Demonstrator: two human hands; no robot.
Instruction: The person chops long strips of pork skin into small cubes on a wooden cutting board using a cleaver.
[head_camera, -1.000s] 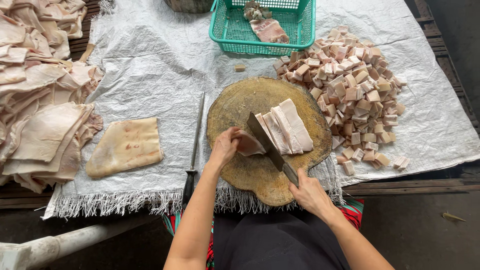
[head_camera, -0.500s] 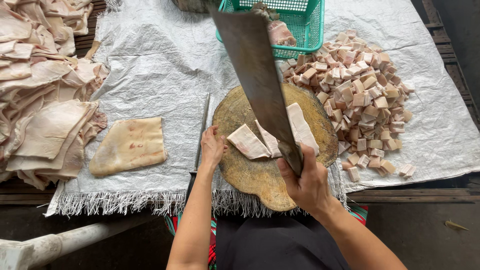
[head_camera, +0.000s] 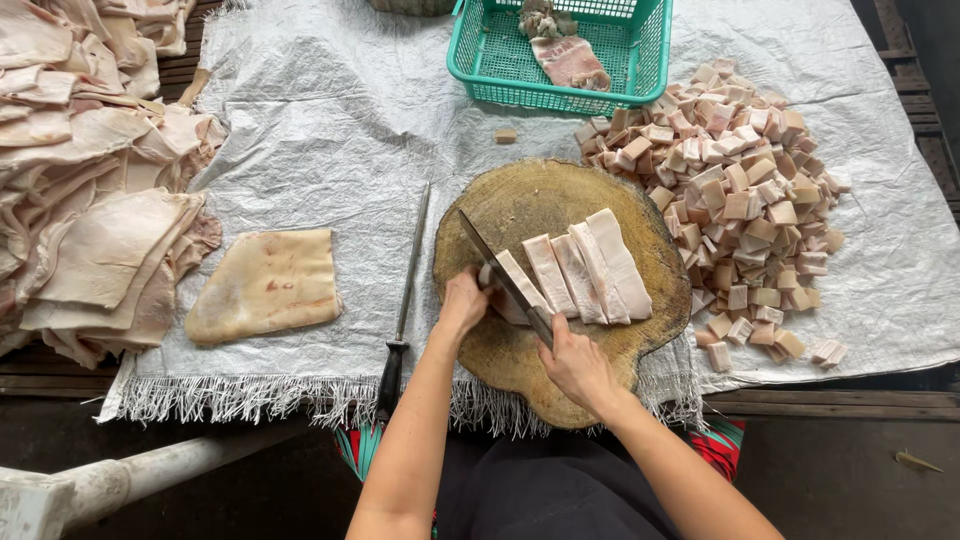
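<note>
On the round wooden chopping block (head_camera: 520, 200), near its front edge, the right hand (head_camera: 575, 365) is closed around the handle of a cleaver (head_camera: 500, 272); the blade runs up and to the left, its edge down on the leftmost strip of pork. The left hand (head_camera: 462, 303) lies just beside the blade on its left, fingers curled down on the end of that strip, holding it against the block.

The pork strips (head_camera: 585, 265) lie side by side across the middle of the block, touching one another, long and pale with pinkish faces, angled slightly to the left.

Outward from the block: a large heap of cubed pork pieces (head_camera: 735, 190) rests on the white woven sheet (head_camera: 330, 120) to the right, its near edge touching the block's rim. A single stray cube (head_camera: 506, 135) lies apart, behind the block. A green plastic basket (head_camera: 490, 70) stands at the far side, holding a slab of meat (head_camera: 570, 60). A sharpening steel (head_camera: 405, 290) with a dark handle lies lengthwise just left of the block, beside the left forearm. Further left, a flat yellowish sheet of pork skin (head_camera: 265, 285) lies alone, and a tall stack of similar skins (head_camera: 80, 170) occupies the left end of the surface.

Nothing stands between the hands and the strips.
</note>
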